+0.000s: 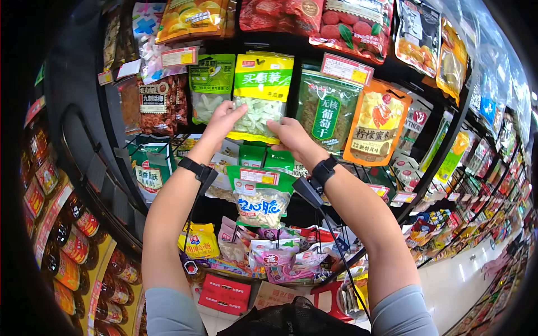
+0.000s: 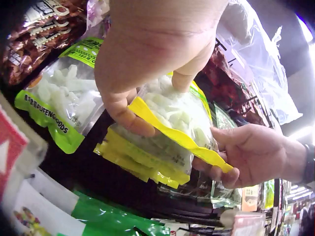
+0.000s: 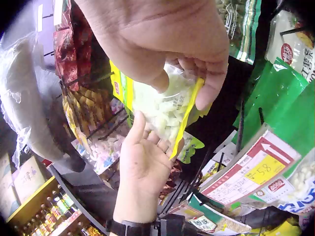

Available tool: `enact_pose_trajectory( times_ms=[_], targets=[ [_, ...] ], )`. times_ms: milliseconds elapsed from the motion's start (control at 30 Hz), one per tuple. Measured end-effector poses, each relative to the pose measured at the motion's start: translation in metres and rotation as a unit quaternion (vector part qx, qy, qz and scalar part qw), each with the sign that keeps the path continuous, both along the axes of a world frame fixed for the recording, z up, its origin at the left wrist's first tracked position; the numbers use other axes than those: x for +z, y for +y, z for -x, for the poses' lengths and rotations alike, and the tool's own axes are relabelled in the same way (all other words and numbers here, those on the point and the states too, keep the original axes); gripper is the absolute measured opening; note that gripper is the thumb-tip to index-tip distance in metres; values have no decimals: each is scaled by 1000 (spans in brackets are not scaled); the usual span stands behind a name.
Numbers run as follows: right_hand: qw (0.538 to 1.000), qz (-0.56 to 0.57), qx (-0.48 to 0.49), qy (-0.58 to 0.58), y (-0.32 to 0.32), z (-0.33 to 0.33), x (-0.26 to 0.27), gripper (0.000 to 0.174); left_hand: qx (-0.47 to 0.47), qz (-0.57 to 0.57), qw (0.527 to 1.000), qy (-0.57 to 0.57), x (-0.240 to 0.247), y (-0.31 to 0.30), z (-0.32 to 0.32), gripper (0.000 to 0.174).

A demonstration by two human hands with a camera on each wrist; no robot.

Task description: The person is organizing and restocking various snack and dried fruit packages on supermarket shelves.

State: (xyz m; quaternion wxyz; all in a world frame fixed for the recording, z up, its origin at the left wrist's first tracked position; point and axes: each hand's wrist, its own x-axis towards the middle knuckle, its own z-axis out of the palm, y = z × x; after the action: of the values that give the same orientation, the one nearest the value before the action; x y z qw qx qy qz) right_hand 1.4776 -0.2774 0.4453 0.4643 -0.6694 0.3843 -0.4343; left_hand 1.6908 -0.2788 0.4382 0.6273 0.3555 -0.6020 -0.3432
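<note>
A yellow-green bag of pale candied pieces (image 1: 259, 89) hangs at the front of a row on a shop rack. My left hand (image 1: 231, 116) pinches its lower left edge and my right hand (image 1: 278, 127) pinches its lower right corner. In the left wrist view my left hand (image 2: 147, 98) has its thumb on the front of the bag (image 2: 172, 123), and my right hand (image 2: 246, 157) curls round the yellow bottom seam. Seen from the right wrist, my right hand (image 3: 197, 88) grips the bag (image 3: 162, 105) from above, with my left hand (image 3: 142, 157) under it.
Beside it hang a green bag of white pieces (image 1: 210, 87), a dark green raisin bag (image 1: 325, 109) and an orange bag (image 1: 376, 123). Another green bag (image 1: 259, 193) hangs just below. Bottles (image 1: 73, 246) line shelves at the left, and a red box (image 1: 224, 294) sits low down.
</note>
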Motion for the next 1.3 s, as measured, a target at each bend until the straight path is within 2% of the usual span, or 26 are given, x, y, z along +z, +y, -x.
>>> enact_pose_trajectory(
  times_ms=[67, 167, 200, 233, 333, 400, 433, 500, 567, 633, 700, 767, 867, 967, 1067, 1133, 1233, 1300],
  targets=[
    [1000, 19, -15, 6, 2, 4, -6, 42, 27, 16, 999, -30, -7, -3, -4, 38],
    [962, 152, -78, 215, 31, 27, -2, 46, 189, 63, 972, -126, -26, 2, -18, 42],
    [920, 288, -115, 238, 44, 38, -12, 45, 209, 106, 965, -121, -31, 15, -20, 42],
    [893, 370, -131, 219, 66, 50, -18, 39, 229, 148, 955, -115, -35, 37, -21, 42],
    [944, 270, -22, 191, 139, 87, -42, 21, 129, 111, 985, -4, -59, 114, -10, 28],
    [959, 223, 65, 161, 181, 110, -72, 10, 37, 75, 995, 62, -105, 157, 2, 19],
    [963, 189, 76, 177, 198, 124, -97, 9, -3, 55, 994, 91, -128, 177, 13, 16],
    [970, 161, 87, 158, 219, 138, -144, 8, -46, 46, 995, 73, -168, 207, 39, 16],
    [986, 2, 78, 146, 235, 155, -192, 9, -88, -68, 994, 8, -216, 225, 60, 19],
    [994, -61, 55, 70, 245, 159, -231, 10, -144, -191, 971, 9, -253, 235, 84, 20],
    [987, -110, 49, 111, 249, 170, -271, 10, -186, -204, 961, -1, -284, 238, 104, 21],
    [982, -168, 33, 85, 252, 168, -293, 13, -197, -227, 954, -25, -309, 237, 115, 24],
    [981, -154, -15, 114, 258, 171, -338, 18, -194, -266, 943, -48, -339, 240, 126, 28],
    [968, -194, -37, 158, 264, 166, -341, 20, -217, -302, 926, -67, -352, 241, 128, 28],
    [968, -197, -52, 149, 264, 164, -337, 20, -221, -286, 931, -49, -380, 238, 135, 28],
    [965, -189, -74, 168, 262, 166, -328, 21, -241, -282, 927, -58, -381, 234, 142, 28],
    [979, -111, -98, 140, 256, 175, -339, 21, -278, -284, 916, -52, -382, 230, 154, 27],
    [978, -127, -131, 98, 257, 178, -338, 21, -297, -287, 909, -54, -380, 225, 161, 26]
  ],
)
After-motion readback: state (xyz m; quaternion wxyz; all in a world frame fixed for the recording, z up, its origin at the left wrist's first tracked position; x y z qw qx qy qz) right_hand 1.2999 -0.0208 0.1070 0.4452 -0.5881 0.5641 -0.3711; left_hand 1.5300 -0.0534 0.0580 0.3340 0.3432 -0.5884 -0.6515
